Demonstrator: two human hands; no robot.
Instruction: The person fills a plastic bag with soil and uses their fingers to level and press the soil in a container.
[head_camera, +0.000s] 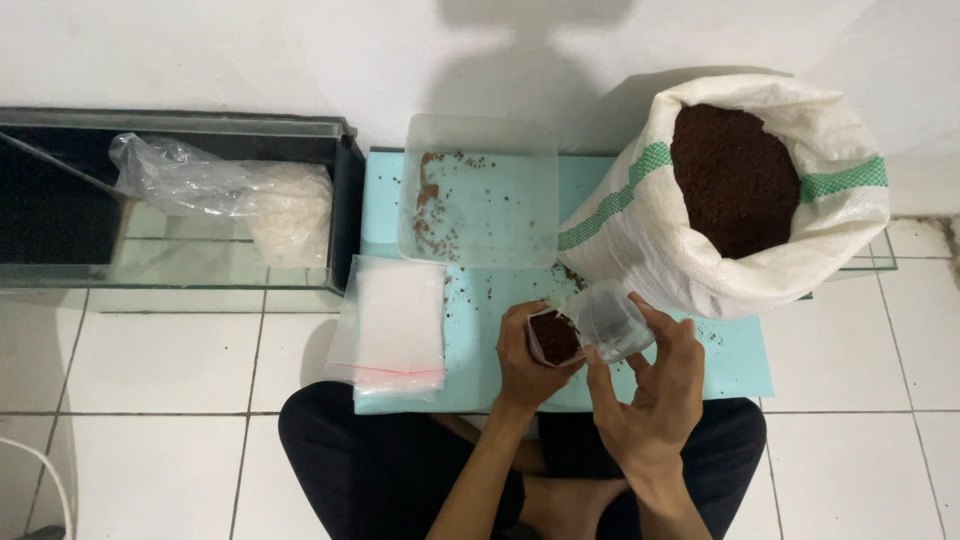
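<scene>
White floor tiles carry a light blue mat (480, 310). At its near edge, a small clear bag (585, 328) of brown granules is gripped between the left hand (527, 355) and right hand (652, 385). Farther back stand a clear tub (480, 190) and an open white sack (740, 190).

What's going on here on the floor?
A person sits cross-legged on white tiles, holding a small clear bag partly filled with brown granules in both hands: left hand, right hand. Beside them stands an open white woven sack of the same brown stuff. A clear plastic tub and a stack of empty bags lie on a light blue mat.
</scene>
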